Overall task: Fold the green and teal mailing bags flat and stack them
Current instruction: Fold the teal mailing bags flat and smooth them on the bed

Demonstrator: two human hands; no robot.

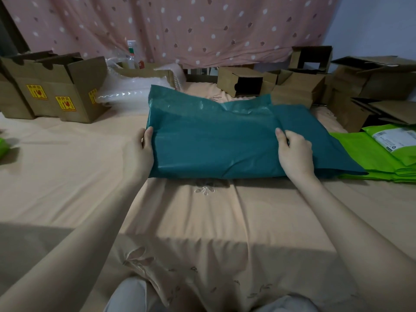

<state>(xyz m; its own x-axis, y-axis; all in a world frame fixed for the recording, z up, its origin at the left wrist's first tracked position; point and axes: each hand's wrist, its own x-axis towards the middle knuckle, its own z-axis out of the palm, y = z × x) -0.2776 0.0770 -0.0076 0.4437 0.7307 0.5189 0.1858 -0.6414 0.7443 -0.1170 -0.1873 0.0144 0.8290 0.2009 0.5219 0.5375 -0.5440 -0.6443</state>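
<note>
The left hand (145, 144) grips the left edge of the teal bag (213, 140), thumb on top and the fingers tucked out of sight beneath it. The right hand (293, 149) lies on the bag's right part, thumb on top and fingers curled over a folded edge there; whether they pinch the layer cannot be told for sure, though they look closed on it. The two hands are well apart, one at each side of the bag. The teal bag lies on a bed (202, 221) covered with a peach sheet, its far edge raised and crumpled, its right end overlapping a stack of green bags (369, 161); the top one carries a white shipping label (396, 139). One more scrap of green (3, 147) shows at the picture's left edge. Beyond the bag sits clear bubble wrap (128, 91). At the left stand two cardboard boxes (60, 86) with yellow stickers; at the back and right several more open brown boxes (299, 88) crowd together, too overlapped to count. A pink dotted curtain (180, 25) hangs behind.
</note>
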